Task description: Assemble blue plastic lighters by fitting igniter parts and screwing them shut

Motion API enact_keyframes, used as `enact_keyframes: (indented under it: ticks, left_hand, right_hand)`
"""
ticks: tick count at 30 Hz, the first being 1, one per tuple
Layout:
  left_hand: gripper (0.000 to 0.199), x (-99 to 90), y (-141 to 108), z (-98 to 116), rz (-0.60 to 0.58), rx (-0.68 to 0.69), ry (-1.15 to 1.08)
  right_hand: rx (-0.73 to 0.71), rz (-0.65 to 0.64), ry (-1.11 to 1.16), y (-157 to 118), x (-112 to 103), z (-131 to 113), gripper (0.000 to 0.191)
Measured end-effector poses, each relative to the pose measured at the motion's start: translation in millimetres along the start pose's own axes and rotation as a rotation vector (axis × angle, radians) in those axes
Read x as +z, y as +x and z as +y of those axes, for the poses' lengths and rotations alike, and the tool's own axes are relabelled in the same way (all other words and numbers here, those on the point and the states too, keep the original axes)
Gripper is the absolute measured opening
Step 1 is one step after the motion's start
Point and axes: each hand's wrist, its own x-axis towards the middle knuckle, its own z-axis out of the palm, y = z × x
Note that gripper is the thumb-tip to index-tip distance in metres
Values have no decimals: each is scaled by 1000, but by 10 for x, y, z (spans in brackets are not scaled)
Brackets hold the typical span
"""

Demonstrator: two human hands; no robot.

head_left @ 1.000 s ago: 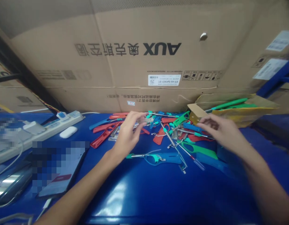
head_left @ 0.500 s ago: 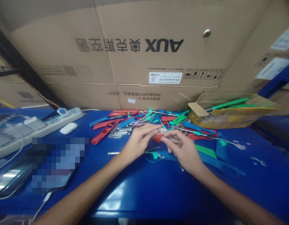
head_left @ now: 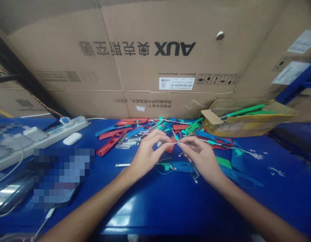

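Observation:
My left hand (head_left: pixel 148 148) and my right hand (head_left: pixel 202 158) meet fingertip to fingertip above the table, both in a pinch. Between them runs a thin pale wire (head_left: pixel 178 142), partly hidden by the fingers. More wires with a small metal end (head_left: pixel 195 180) hang below my right hand. Under the hands lies a translucent blue lighter handle half (head_left: pixel 182 167), with a teal trigger piece (head_left: pixel 166 166) on it. A metal lighter tube (head_left: pixel 122 165) sticks out to the left. Just behind the fingertips is a red handle half (head_left: pixel 170 146).
A pile of red, blue and green handle halves (head_left: pixel 115 132) spreads along the back, against a large cardboard box (head_left: pixel 135 74). An open carton (head_left: pixel 246 126) with green pieces stands at right. On the left are a power strip (head_left: pixel 54 131), a white case (head_left: pixel 72 138) and a phone (head_left: pixel 62 178).
My fingertips have lowered slightly, and my right hand has shifted right and down. The wire between the fingertips and the hanging wires now show more clearly. The view has moved slightly.

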Motion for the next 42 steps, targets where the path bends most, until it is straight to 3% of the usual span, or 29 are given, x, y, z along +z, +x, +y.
enact_keyframes:
  ticks: [6, 10, 15, 20, 23, 26, 29, 32, 39, 42]
  left_hand:
    - [27, 22, -64, -66, -112, -49, 126]
    - [36, -145, 46, -72, -121, -36, 332]
    - [36, -490, 149, -179, -446, 3, 643]
    - [28, -483, 50, -366, -579, 52, 689]
    - [22, -431, 37, -367, -577, 43, 719]
    - [24, -421, 83, -268, -470, -8, 656]
    - [20, -383, 113, -161, -299, -96, 390]
    - [13, -282, 85, -121, -224, -117, 100]
    - [5, -131, -10, -137, -280, -126, 171]
    - [11, -116, -7, -115, -272, -167, 146]
  right_hand:
    - [19, -87, 21, 2, 0, 10, 27]
    - [20, -128, -7, -7, 23, 26, 26]
    - [29, -127, -34, -6, 25, 22, 26]
    - [51, -156, -81, -11, 22, 5, 29]
    - [55, -173, -87, -10, 21, 14, 29]
    - [36, -156, -73, 10, 3, 22, 25]
    - [9, -115, -75, 41, -37, 6, 23]
    - [-1, -104, -117, 68, -79, -23, 23]
    - [56, -155, -109, 82, -94, -12, 27]
    - [69, -163, -81, 75, -84, 1, 29]
